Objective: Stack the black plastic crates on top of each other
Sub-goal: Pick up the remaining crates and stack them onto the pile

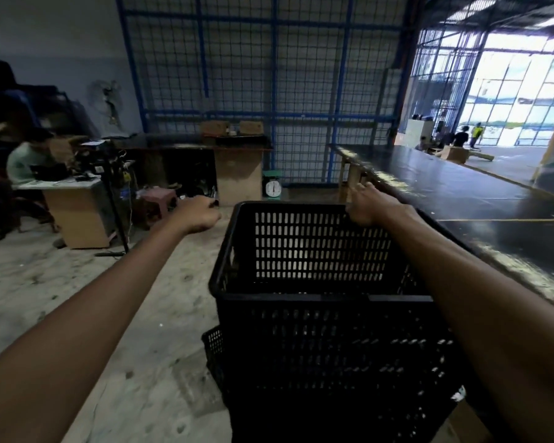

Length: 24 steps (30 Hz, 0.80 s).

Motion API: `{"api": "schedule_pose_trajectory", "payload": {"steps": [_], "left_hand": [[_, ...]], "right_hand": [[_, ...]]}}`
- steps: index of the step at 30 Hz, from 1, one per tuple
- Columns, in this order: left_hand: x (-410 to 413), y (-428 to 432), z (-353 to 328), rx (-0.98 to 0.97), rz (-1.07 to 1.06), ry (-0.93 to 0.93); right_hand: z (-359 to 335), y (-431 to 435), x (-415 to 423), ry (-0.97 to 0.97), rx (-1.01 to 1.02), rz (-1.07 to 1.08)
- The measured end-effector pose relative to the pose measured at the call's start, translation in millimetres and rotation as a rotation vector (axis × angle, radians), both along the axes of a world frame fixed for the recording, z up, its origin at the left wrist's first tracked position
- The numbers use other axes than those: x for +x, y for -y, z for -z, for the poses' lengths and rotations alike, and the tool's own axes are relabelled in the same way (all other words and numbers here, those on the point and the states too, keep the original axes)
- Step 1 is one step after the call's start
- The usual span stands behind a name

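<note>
Top crate (320,251) sits on a lower crate (214,345). The stack stands on the floor (125,314), hard against the near edge of the long black table (461,193).

Right grip (370,204) is on the far right corner of the top crate's rim. Cannot tell whether it clasps the rim or only rests there.

Left grip (199,215) hangs in the air left of the crate, apart from it, released, fingers loosely curled, holding nothing.

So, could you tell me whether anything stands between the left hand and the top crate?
Nothing visible does. The left hand hovers just left of the top crate, level with its far rim, with open air between; the right hand holds its far-right corner.
</note>
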<state>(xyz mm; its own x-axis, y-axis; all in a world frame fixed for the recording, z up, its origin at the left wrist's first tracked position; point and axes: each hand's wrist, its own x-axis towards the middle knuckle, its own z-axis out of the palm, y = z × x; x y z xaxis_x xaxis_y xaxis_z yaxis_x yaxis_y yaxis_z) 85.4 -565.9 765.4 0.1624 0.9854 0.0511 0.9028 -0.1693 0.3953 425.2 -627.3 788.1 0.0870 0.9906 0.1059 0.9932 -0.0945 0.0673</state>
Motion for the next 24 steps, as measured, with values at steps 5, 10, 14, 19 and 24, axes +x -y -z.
{"api": "schedule_pose_trajectory", "payload": {"steps": [5, 10, 14, 19, 24], "left_hand": [[-70.0, -44.4, 3.6, -0.055, -0.048, -0.054], [-141.1, -104.0, 46.1, -0.069, -0.039, -0.031], [-189.5, -155.4, 107.9, -0.226, -0.001, -0.008], [-246.4, -200.3, 197.1, -0.411, 0.017, 0.018], [-265.3, -221.0, 288.9, -0.653, -0.017, 0.106]], "right_hand": [[-14.2, -68.0, -124.7, -0.036, -0.007, -0.108], [-15.4, -144.5, -237.7, 0.000, -0.050, -0.137], [-8.3, -206.3, -317.5, -0.042, -0.052, -0.119], [69.4, -260.2, -395.0, -0.115, -0.142, -0.096], [196.5, -279.6, -422.7, -0.216, -0.345, 0.030]]}}
